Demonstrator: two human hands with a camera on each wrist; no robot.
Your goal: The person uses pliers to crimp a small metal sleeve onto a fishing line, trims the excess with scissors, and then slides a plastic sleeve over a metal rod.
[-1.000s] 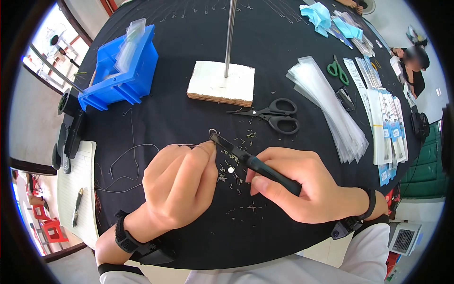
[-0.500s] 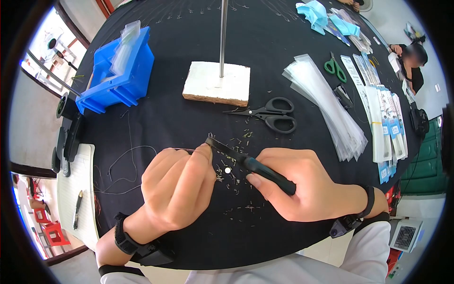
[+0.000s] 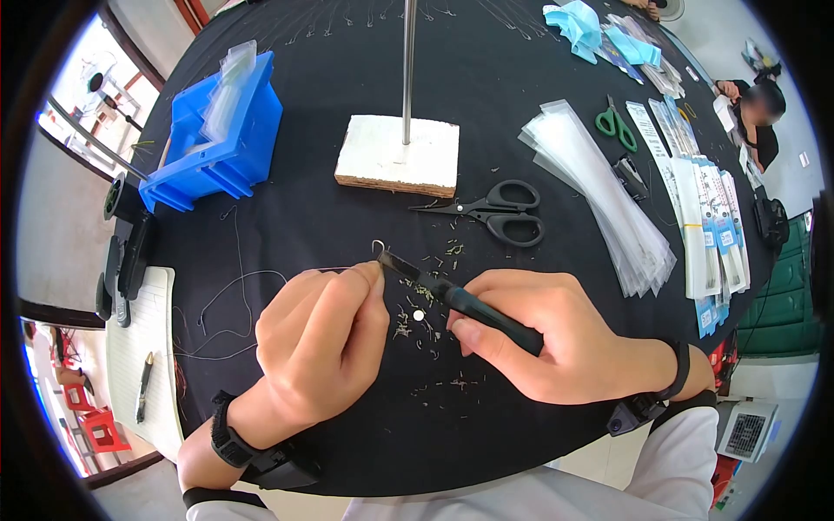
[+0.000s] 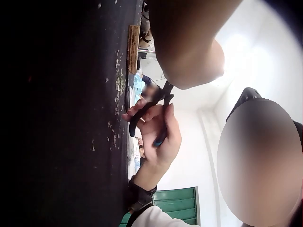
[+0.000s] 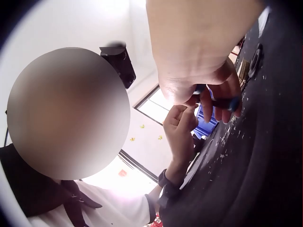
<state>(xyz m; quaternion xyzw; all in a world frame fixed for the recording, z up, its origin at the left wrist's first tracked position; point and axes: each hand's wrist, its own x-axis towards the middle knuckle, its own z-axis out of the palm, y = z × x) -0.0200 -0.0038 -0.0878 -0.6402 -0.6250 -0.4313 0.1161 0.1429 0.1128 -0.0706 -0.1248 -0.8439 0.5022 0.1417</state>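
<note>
In the head view a small metal hook sticks up from the pinched thumb and forefinger of my left hand. A thin line runs from that hand to the left and loops on the cloth. My right hand grips a dark-handled tool, whose tip reaches the left fingertips beside the hook. The left wrist view shows the tool's two dark handles in the right hand. Both hands also appear in the right wrist view, close together, with the tool's handle partly behind the fingers.
Small clippings and a white disc lie between the hands. Beyond are black scissors, a white block with a metal rod, and a blue bin. Clear sleeves lie right, a notebook left.
The left fingers have shifted slightly left and down, and the hook now shows more clearly above them. The tool, still in the right hand, has moved a little left with its tip by those fingers.
</note>
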